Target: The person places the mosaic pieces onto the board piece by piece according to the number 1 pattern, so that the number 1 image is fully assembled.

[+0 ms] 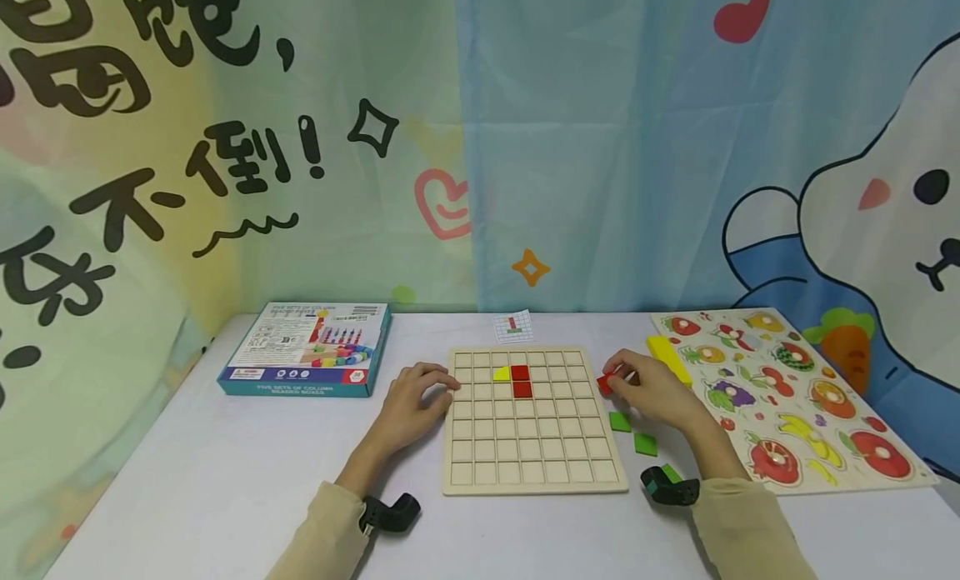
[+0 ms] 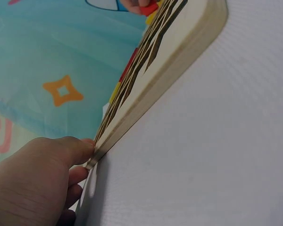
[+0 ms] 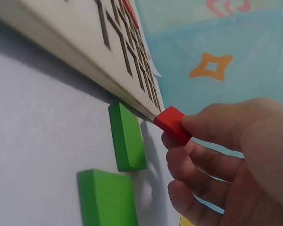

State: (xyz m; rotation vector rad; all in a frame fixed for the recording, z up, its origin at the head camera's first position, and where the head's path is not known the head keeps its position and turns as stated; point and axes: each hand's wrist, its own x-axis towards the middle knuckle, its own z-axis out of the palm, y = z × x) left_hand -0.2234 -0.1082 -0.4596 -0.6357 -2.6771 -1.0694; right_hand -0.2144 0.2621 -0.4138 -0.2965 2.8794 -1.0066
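Note:
My left hand is at the left edge of a wooden grid board. In the left wrist view its thumb and finger grip the board's rim. A red square tile is pinched between thumb and fingers of my right hand, just off the board's upper right edge. Two red tiles sit one above the other in the grid, and a yellow tile lies left of the upper one. Green tiles lie on the table below my right hand, one of them partly hidden by the wrist camera.
Behind the board lies a small pattern card. To the left is a boxed set; on the right stands a fruit puzzle board with yellow pieces along its left edge. A printed curtain hangs behind the white table.

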